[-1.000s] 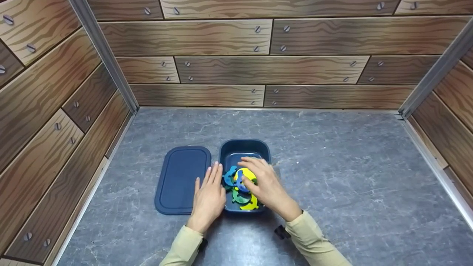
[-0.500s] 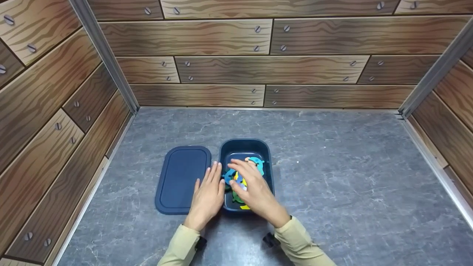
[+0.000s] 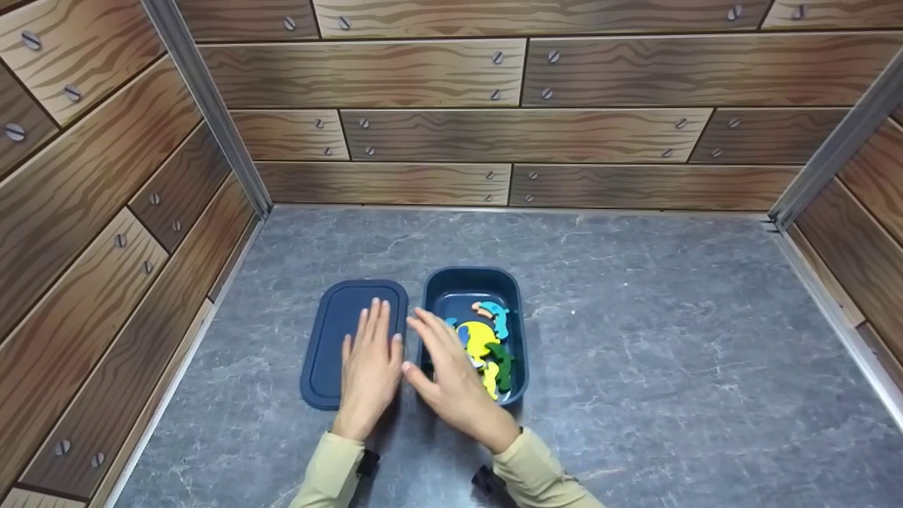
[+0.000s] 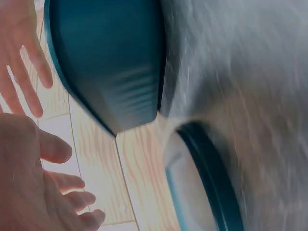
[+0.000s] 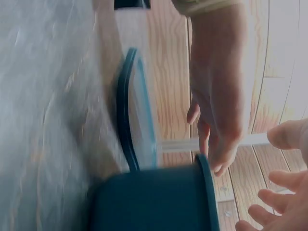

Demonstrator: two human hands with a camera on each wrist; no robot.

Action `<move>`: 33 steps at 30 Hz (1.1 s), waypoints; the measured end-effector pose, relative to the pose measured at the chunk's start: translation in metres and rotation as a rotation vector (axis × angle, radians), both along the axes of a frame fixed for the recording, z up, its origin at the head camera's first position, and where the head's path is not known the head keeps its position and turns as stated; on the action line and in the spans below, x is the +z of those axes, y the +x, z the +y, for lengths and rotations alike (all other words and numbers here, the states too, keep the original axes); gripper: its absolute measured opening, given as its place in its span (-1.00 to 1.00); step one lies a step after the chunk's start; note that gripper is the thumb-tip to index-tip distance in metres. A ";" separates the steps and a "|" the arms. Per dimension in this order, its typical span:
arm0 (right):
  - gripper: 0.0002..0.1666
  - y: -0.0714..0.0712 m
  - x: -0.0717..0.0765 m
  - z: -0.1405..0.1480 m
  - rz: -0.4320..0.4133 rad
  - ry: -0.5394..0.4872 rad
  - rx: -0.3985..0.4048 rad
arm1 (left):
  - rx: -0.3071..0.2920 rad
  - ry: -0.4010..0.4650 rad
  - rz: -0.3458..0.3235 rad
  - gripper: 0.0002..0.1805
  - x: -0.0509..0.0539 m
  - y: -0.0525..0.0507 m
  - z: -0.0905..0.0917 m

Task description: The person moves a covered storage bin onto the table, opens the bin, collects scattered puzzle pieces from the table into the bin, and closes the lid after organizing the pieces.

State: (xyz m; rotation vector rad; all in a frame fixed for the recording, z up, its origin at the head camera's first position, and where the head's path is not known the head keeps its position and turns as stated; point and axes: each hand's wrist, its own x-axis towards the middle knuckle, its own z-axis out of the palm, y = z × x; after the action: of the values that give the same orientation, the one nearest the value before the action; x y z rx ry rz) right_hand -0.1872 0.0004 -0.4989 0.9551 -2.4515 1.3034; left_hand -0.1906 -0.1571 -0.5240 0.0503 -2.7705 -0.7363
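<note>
My left hand [image 3: 370, 377] hovers with straight fingers over the right part of a flat dark blue lid [image 3: 328, 353]. Beside the lid stands an uncovered dark blue box [image 3: 523, 353]. Above its left wall is my right hand [image 3: 451, 384], fingers spread and holding nothing. Inside the box lie several colourful animal-shaped pieces: a turquoise one [image 3: 499, 321], a large yellow one [image 3: 480, 339], a green crocodile-like one [image 3: 503, 367] and a smaller yellow one [image 3: 489, 381]. My right hand hides others. Both wrist views show the hands raised above the box and lid, apart from them.
A grey marbled tabletop [image 3: 649, 339] lies under everything. Wood-patterned walls [image 3: 423, 134] close off the back and both sides, with metal corner strips [image 3: 211, 106] between them.
My left hand has left the box's side and shifted left over the lid. My right hand has moved left across the box, uncovering the turquoise, yellow and green pieces.
</note>
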 end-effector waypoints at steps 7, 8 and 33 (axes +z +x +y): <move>-0.28 0.015 0.002 -0.021 -0.039 -0.009 0.027 | 0.045 0.025 -0.050 -0.38 0.000 0.001 -0.021; -0.28 0.016 0.002 -0.024 -0.040 -0.008 0.028 | 0.053 0.031 -0.057 -0.37 0.000 0.001 -0.024; -0.20 0.034 -0.042 -0.066 -0.211 0.175 0.078 | 0.108 0.145 -0.250 -0.24 -0.008 0.011 -0.093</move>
State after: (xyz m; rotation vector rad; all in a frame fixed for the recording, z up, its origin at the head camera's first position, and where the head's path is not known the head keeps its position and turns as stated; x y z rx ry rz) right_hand -0.1531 -0.0655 -0.5409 1.0102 -2.7533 1.2914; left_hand -0.1793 -0.2498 -0.5319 0.3400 -2.9120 -0.9597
